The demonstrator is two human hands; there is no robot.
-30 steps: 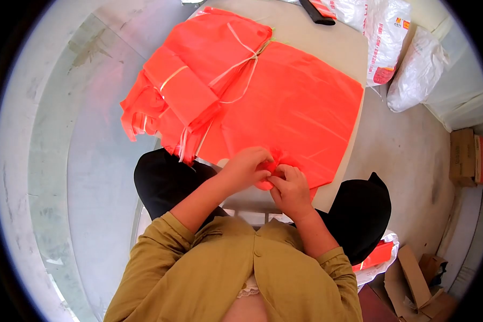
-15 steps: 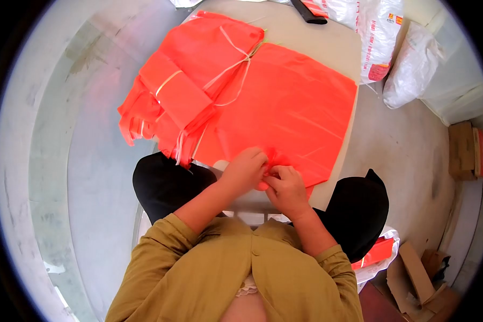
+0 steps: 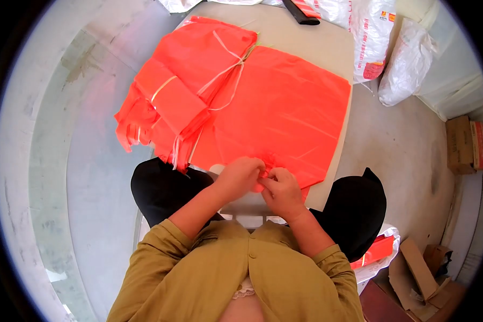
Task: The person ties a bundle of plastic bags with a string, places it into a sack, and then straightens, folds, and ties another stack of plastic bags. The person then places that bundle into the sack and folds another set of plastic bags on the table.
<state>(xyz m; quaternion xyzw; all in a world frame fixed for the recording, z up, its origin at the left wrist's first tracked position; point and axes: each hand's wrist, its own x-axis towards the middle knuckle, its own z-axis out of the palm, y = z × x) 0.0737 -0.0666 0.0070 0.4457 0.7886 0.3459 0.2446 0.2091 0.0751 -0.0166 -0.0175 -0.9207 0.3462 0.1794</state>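
My left hand (image 3: 242,176) and my right hand (image 3: 282,191) meet at the near edge of a board. Fingers of both are closed on a bunched part of a red plastic bag (image 3: 270,159). Whether it is one layer or more is hidden by the fingers. Beneath and beyond them lies a flat stack of red plastic bags (image 3: 292,102). Left of it sits a folded bundle of red bags (image 3: 173,102) with a pale yellow band around it. Thin whitish string (image 3: 235,65) runs loosely over the stack.
The beige board (image 3: 284,29) rests before my black-trousered knees. A black roll-like object (image 3: 301,13) lies at its far edge. White sacks (image 3: 408,61) stand at the far right. Cardboard boxes (image 3: 460,145) and flattened cardboard (image 3: 418,273) are on the right; an open bag of red bundles (image 3: 378,252) is beside my leg.
The whole view has shifted slightly. Both hands stay together at the bunched red plastic, with small finger movements; the stacked bags and bundle look unchanged.
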